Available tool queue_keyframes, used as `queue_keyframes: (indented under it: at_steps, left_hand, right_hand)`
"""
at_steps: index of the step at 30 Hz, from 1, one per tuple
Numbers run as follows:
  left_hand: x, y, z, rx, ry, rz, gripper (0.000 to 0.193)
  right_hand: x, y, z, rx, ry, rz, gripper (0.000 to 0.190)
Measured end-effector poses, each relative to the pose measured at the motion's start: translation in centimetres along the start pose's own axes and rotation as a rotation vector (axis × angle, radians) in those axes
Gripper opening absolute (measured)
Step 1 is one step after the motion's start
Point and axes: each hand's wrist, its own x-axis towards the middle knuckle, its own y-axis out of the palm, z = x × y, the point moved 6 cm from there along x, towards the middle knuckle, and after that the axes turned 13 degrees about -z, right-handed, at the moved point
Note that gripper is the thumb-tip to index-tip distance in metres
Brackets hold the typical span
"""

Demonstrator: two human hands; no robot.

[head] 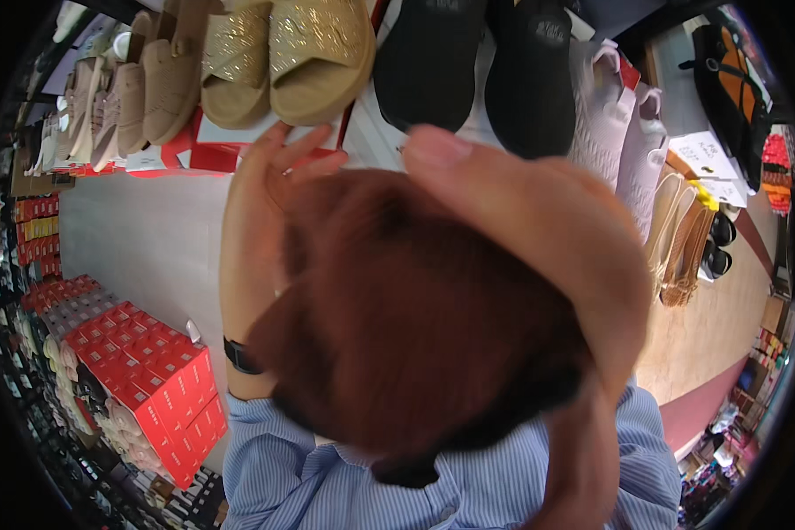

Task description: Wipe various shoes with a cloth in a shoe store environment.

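A dark brown soft item (430, 311) with black parts fills the middle of the view, close to the camera and blurred. Whether it is cloth or footwear cannot be told. My right hand (563, 225) grips its upper right side, the thumb lying along the top edge. Farther off, my left hand (268, 172), with a black wristband (240, 358) below it, reaches up just under the gold glittery slide sandals (318, 59). Its fingers are apart with nothing visible in them; the brown item hides part of its palm.
Black slides (430, 66), beige shoes (169, 93) and pale lilac knit sneakers (606, 112) stand along the display. Tan woven flats (689, 258) are at the right. Stacked red shoe boxes (152, 371) rise from the lower left, beside a grey floor (139, 232).
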Motion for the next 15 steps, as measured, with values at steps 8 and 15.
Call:
queue_keyframes:
  at_steps: [8, 15]
  left_hand:
    - [1.8, 1.7, -0.7, 0.103, -0.008, 0.017, 0.05]
    - [1.6, 0.8, 0.0, 0.104, 0.082, 0.029, 0.051]
  right_hand:
    - [-2.4, 3.3, -4.1, 0.111, 0.152, 0.129, 0.068]
    - [-2.7, 6.6, -5.3, 0.237, 0.224, 0.197, 0.059]
